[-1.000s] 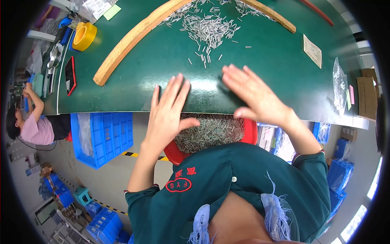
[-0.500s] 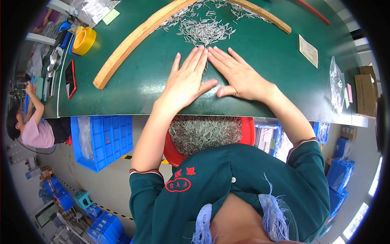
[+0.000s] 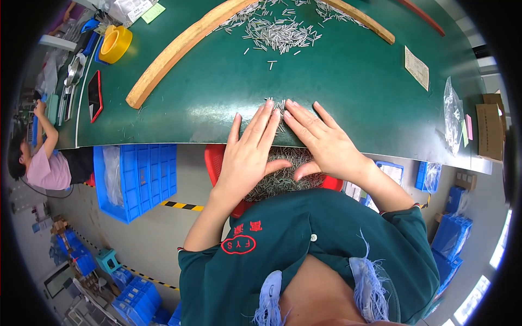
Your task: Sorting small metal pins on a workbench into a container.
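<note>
left hand (image 3: 247, 155): flat on the green worktop (image 3: 348, 81) at its near edge, palm down, fingers (image 3: 261, 122) stretched out and spread, gripping nothing
right hand (image 3: 321, 144): flat beside it, palm down, fingers (image 3: 304, 122) extended, gripping nothing; tips of both hands meet in a wedge
thing in hand: small clump of thin metal pins (image 3: 278, 106) trapped between the fingertips of the two hands, partly hidden under them
pin look: short, slim, silvery straight rods, all alike, lying loose and crisscrossed; too small to tell end shape
step: judged as raking a batch of pins toward the worktop edge with both palms as a scoop
next move calls for: judged, keeping both palms pressed flat and closed together so no pins slip out between fingers, and lining up with the basket below the edge
red basket (image 3: 217, 163): sits under the worktop edge at the person's lap, heaped with the same pins (image 3: 283, 174), mostly covered by the hands
main pile (image 3: 277, 32): larger scatter of pins far up the worktop, well apart from the hands; a couple of strays (image 3: 271, 64) between
wooden strip (image 3: 179, 49): long curved batten fencing the pile on the left; a second one (image 3: 361, 20) on the right
other: yellow tape roll (image 3: 115, 43), paper slip (image 3: 417, 68), blue crates (image 3: 136, 179), another person (image 3: 46, 163) seated far left
</note>
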`<state>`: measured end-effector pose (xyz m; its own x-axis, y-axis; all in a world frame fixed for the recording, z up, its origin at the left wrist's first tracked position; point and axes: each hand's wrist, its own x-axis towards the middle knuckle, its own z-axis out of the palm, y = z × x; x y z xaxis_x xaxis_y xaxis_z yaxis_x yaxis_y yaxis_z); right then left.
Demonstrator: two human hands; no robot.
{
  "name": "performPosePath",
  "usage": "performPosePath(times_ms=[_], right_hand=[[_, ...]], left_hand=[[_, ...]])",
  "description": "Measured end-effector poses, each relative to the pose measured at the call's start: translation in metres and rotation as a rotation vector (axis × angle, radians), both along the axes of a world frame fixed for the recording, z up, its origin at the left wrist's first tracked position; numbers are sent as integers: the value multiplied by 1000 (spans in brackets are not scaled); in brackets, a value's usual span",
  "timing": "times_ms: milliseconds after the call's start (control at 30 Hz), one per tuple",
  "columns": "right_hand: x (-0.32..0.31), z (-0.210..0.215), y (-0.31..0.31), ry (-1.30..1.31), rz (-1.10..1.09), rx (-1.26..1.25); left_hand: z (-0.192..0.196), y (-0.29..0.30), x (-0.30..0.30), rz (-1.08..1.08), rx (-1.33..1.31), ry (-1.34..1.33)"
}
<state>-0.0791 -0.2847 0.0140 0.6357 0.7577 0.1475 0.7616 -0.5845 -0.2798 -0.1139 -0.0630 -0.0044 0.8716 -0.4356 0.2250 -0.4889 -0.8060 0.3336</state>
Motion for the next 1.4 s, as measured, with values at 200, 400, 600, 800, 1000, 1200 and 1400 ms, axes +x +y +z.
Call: performPosePath(times_ms=[200,400,600,800,1000,1200,1400], right_hand=[[-9,6,-26,73,-20,-80],[0,7,-18,108,122,24],[3,3,-24,151,204,43],[15,10,-10,146,155,64],[12,4,-16,209,215,32],[26,6,-9,103,78,13],[26,4,-13,190,91,90]], left_hand=[[-7,25,-28,7,25,-11],[-2,8,-25,-105,-11,-16],[-4,10,-23,-188,-48,-50],[8,6,-1,-72,-33,-42],[6,15,-5,-156,-31,-3],[8,14,26,-55,22,-42],[11,13,25,-122,18,-2]])
